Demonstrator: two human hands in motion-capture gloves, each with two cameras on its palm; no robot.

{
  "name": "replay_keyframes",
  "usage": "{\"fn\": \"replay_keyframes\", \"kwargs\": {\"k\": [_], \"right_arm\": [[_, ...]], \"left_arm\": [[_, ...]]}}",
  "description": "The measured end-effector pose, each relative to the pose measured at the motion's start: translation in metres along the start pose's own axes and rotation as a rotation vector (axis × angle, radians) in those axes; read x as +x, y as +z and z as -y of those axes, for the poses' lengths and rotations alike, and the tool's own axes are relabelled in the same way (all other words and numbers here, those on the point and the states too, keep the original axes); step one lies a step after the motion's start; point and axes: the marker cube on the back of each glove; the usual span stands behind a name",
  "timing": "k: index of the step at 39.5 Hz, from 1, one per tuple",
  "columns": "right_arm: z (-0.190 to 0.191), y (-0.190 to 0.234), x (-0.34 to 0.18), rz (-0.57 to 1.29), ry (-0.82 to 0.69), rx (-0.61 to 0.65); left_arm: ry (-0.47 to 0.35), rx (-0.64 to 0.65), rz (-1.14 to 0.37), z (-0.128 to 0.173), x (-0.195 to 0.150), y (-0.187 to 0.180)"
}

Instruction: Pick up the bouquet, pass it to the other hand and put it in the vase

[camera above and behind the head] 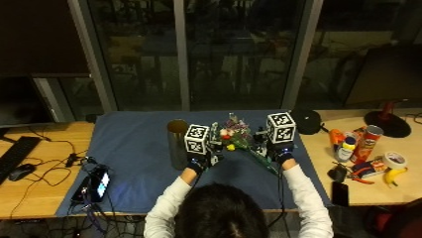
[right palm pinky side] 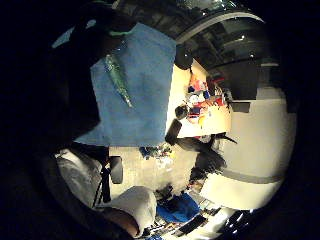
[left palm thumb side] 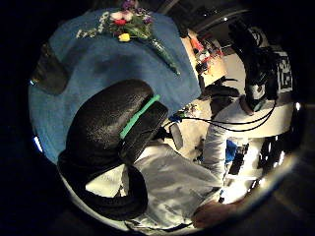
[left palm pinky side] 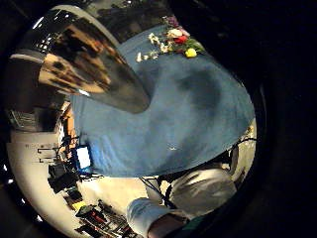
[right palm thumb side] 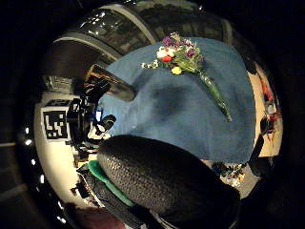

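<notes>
Nearest the outside camera, the person's head sits at the lower edge, with both forearms reaching forward over the blue cloth (camera above and behind the head: 141,163) that covers the middle of the bench (camera above and behind the head: 46,183). The bouquet (camera above and behind the head: 238,140) lies flat on the cloth between the two hands, its blooms pointing away from the person and its green wrapped stems (right palm thumb side: 215,95) trailing toward the right hand (camera above and behind the head: 282,151). This layout puts the stem end, the natural place to take hold, nearest that hand. The thumb-side palm view of the right hand shows the bouquet lying apart from the palm and untouched; a gloved finger fills the foreground there, yet whether the right grip is open or curled cannot be told. The left hand (camera above and behind the head: 198,157) hovers just beside the tall metallic vase (camera above and behind the head: 177,144), which stands upright on the cloth to the left of the flowers. Its fingers (left palm thumb side: 110,125) appear loosely curled and hold nothing, so the left grip reads as idle and open. Placement near the vase suits the hand that would receive the bouquet and lower it in. Judging by the layout, the pick-up has not yet begun.
</notes>
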Motion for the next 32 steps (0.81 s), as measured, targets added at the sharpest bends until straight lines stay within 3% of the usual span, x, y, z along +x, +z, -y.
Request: {"fn": "replay_keyframes", "kwargs": {"k": [12, 32], "right_arm": [[-0.012, -0.011, 0.004, 0.027, 0.007, 0.078], [0.006, -0.01, 0.019, 0.053, 0.085, 0.004]], "left_arm": [[0.006, 0.021, 0.001, -0.006, -0.001, -0.008], [0.018, 0.023, -0.029, 0.001, 0.0, -0.011]]}}
